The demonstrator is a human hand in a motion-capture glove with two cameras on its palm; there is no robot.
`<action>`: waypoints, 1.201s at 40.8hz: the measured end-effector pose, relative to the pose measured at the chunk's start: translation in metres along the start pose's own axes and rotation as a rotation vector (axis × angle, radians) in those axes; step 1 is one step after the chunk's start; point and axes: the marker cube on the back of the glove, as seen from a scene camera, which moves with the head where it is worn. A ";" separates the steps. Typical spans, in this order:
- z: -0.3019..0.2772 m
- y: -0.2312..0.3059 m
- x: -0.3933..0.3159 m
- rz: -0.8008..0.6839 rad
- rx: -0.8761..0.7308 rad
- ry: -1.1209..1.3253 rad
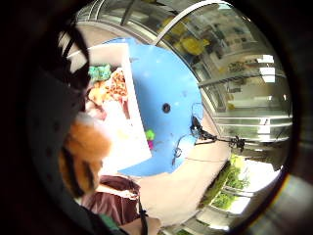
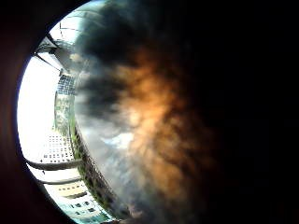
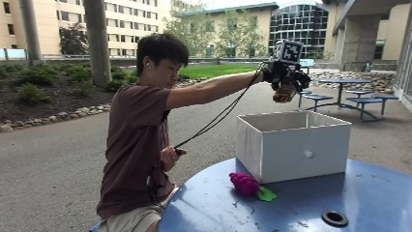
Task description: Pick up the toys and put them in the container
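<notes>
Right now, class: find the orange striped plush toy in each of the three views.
Outside view: orange striped plush toy gripped in the gloved right hand, raised above the white container.
Little finger side palm view: toy close against the palm, beside the container.
Thumb side palm view: orange fur fills the picture.
Shared landmark: blue table.

Outdoor courtyard around a round blue surface (image 3: 360, 193)

The round blue metal surface has a dark hole (image 3: 334, 218) near its edge. Behind it stretches grey pavement (image 3: 51, 154), with a blue picnic table and benches (image 3: 344, 89) farther off beside gravel. A thick grey column (image 3: 98, 41) rises from a planted bed of shrubs (image 3: 38, 87) edged with pale stones, before beige buildings (image 3: 128, 19) and a glass-fronted one (image 3: 302, 24).
</notes>
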 end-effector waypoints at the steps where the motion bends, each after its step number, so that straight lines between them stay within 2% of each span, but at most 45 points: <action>1: 0.003 -0.001 -0.005 -0.022 -0.042 -0.011; 3: 0.006 -0.004 -0.018 -0.058 -0.092 -0.064; 6: 0.006 -0.005 -0.022 -0.077 -0.079 -0.109; 8: 0.004 -0.007 -0.020 -0.040 -0.054 -0.111; 12: 0.000 -0.005 -0.003 0.128 -0.036 -0.102; 15: -0.004 0.006 0.015 0.098 -0.033 -0.102; 17: -0.006 0.011 0.026 0.132 -0.040 -0.086; 22: -0.008 0.046 0.087 0.007 -0.053 0.005; 27: -0.012 0.073 0.126 0.104 -0.046 -0.011; 42: -0.003 0.177 0.301 0.313 -0.037 -0.082; 49: 0.033 0.200 0.331 0.258 -0.019 -0.055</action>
